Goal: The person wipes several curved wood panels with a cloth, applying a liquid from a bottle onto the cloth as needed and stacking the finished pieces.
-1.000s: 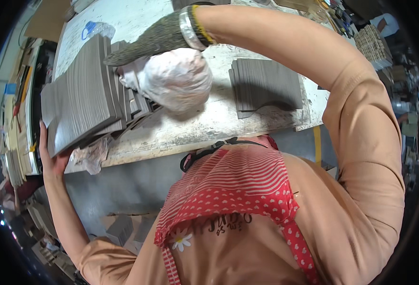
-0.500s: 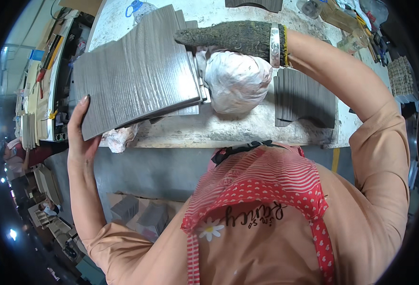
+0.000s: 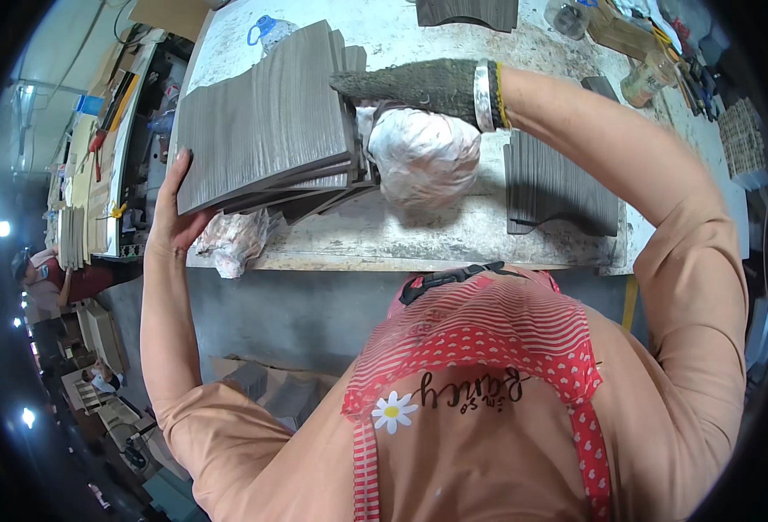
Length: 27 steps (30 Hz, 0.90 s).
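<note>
Mid-handling: fingers of your L hand (image 3: pixel 175 217) grip the near-L corner of the grey panel stack (image 3: pixel 271 122), thumb on top; it's over worktop (image 3: pixel 454 244) L side, edges uneven. Your gloved R hand (image 3: pixel 419 84) meets its R edge; white cloth bundle (image 3: pixel 426 157) below, finger closure hidden, can't tell. R-side stack (image 3: pixel 549 187) sits apart, untouched. Whitish wad (image 3: pixel 234 244) nr L wrist; bundle crowds gap btwn stacks.

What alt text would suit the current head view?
Bare left hand holds a stack of grey wood-grain panels over a white worktable; the gloved right hand is at the stack's right edge, beside a white cloth-like bundle.
</note>
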Motion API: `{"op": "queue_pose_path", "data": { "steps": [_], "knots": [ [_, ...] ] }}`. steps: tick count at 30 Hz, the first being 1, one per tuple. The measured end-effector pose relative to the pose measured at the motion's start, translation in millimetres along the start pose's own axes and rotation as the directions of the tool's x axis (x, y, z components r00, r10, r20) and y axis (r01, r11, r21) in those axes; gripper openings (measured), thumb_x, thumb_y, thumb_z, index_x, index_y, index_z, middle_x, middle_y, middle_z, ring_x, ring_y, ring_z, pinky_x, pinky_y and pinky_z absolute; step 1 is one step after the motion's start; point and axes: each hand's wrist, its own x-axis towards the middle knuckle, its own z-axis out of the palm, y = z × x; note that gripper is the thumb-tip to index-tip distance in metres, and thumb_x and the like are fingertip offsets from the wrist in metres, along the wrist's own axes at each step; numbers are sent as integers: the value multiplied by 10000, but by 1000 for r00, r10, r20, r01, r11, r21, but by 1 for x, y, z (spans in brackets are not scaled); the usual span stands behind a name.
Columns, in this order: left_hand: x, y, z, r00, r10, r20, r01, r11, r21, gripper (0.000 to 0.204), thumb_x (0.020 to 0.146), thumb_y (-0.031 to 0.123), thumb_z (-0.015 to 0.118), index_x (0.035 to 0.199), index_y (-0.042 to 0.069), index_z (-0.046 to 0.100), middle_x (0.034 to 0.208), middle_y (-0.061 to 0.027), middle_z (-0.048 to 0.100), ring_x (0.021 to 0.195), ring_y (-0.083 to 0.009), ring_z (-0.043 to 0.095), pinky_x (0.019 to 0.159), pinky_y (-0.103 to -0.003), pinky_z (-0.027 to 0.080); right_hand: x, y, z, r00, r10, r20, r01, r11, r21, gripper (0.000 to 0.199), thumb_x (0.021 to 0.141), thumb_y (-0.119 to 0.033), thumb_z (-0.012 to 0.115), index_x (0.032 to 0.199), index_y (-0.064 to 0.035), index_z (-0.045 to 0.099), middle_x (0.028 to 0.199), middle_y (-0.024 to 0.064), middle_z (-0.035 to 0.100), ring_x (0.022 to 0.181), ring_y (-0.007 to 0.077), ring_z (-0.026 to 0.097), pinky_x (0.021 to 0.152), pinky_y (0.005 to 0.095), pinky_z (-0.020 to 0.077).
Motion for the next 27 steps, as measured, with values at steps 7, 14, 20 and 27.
{"op": "queue_pose_path", "data": {
  "steps": [7,14,20,27],
  "knots": [
    [-19,-9,41,999,32,10,-32,999,1,583,865,382,617,1301,32,453,1228,-122,537,1122,-251,525,988,-420,403,5,22,-8,953,-90,-289,136,980,142,238,960,-203,513,910,-11,645,711,36,629,570,97,583,511,206,491],
    [-32,6,75,994,105,3,-105,993,53,591,867,378,614,1282,-12,452,1198,-149,539,1108,-256,533,984,-400,412,-50,-13,41,818,-269,-508,209,962,-174,187,949,-255,556,928,-81,621,758,-18,596,643,49,554,554,182,467],
    [-43,-1,153,978,146,148,-175,963,203,789,797,531,621,1346,11,397,1261,-186,464,1184,-291,457,974,-469,383,-138,-3,58,682,-304,-665,122,944,-307,180,948,-273,568,986,-100,596,847,-21,585,740,40,549,630,190,467],
    [-19,-110,257,848,-67,526,-5,991,136,909,809,568,610,1391,-59,304,1392,-243,365,1306,-318,344,1092,-432,274,-293,54,43,526,-153,-836,129,987,-100,417,944,-101,515,1336,24,446,1322,108,525,1157,155,528,1041,305,401]
  ]
}}
